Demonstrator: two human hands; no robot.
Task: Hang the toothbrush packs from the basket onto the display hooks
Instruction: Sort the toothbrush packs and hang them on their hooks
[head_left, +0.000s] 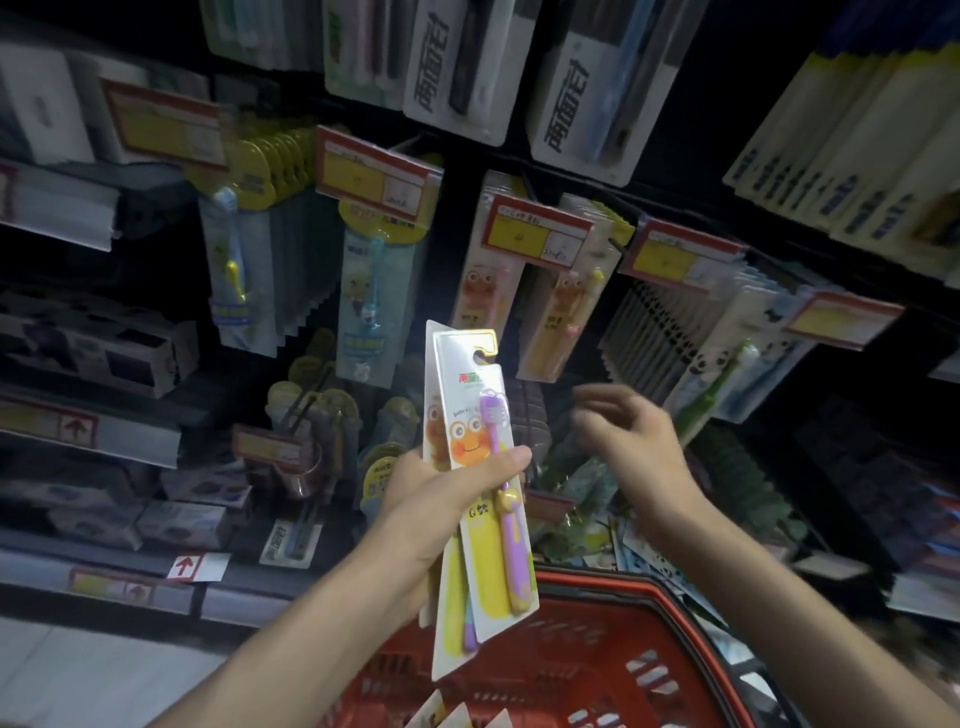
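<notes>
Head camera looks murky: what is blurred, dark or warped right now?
Head view: dim overall with near-black shadows; the toothbrush packs in the left hand are the sharpest, brightest thing; the right hand is smeared by motion; the price tags are too soft to read; the basket rim and the shelves bend toward the frame edges, which is wide-angle distortion.

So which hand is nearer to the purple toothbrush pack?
Left. The left hand grips the purple toothbrush pack; the right hand hovers open to its right, apart.
</notes>
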